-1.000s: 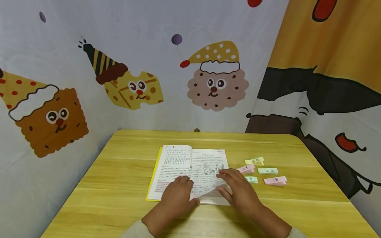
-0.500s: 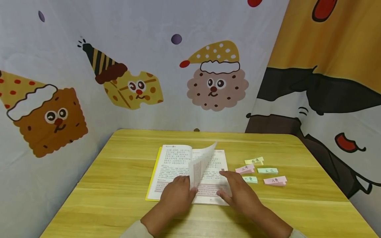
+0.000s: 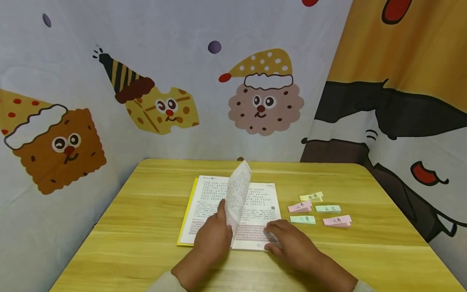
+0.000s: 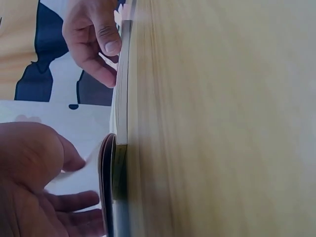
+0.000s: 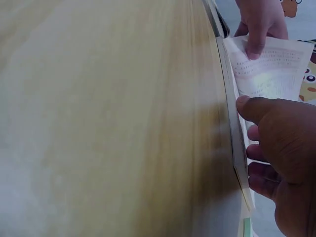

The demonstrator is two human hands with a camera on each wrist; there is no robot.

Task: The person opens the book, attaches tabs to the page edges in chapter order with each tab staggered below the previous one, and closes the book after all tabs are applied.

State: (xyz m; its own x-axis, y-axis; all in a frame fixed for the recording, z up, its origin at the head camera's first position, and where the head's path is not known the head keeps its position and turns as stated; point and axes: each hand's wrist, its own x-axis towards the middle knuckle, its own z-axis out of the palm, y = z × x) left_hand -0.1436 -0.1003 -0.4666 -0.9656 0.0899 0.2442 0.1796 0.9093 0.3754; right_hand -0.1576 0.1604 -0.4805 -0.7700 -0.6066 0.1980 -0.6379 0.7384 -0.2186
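An open book with a yellow cover edge lies on the table, its printed pages facing up. One page stands raised near the spine, its top curling over. My left hand pinches that page near its lower part; in the right wrist view the thumb of the left hand lies on the printed side, the other fingers behind. My right hand rests at the lower right corner of the right page, fingers loosely bent. Seen from the right wrist, its thumb touches the book's bottom edge.
Right of the book lie several folded paper slips with handwriting: a yellow slip, a pink slip, a green slip and others. Behind the wooden table hangs a cartoon-printed curtain.
The page has swung up from the right side toward the spine, into the left hand. My right hand has dropped slightly lower along the right page, uncovering the near green slip.
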